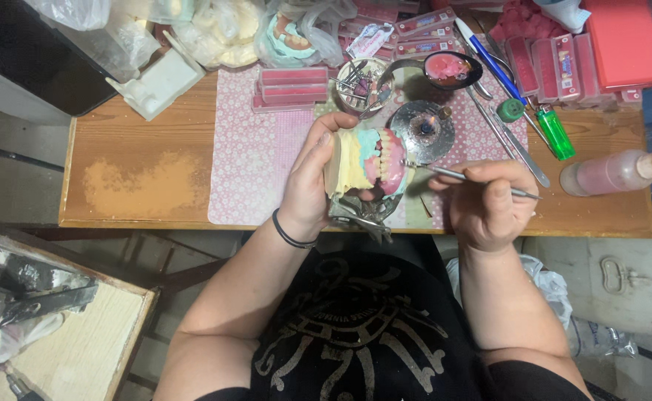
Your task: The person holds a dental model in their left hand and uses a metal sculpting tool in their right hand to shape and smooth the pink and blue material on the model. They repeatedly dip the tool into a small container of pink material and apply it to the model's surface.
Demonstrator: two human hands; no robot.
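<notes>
My left hand (307, 182) grips a dental model (367, 163) of yellow plaster with pink wax gums and white teeth, mounted on a metal articulator (359, 215). It is held just above the table's front edge. My right hand (485, 204) holds a thin metal wax instrument (463, 177) like a pen, its tip touching the teeth on the model's right side.
Behind the model stand a small burner on a round metal dish (422, 130), a ladle of pink wax (448, 69), a cup of tools (359, 83), pink wax strips (292, 85), a green lighter (556, 134) and a squeeze bottle (611, 172). Bagged casts (225, 33) lie at the back.
</notes>
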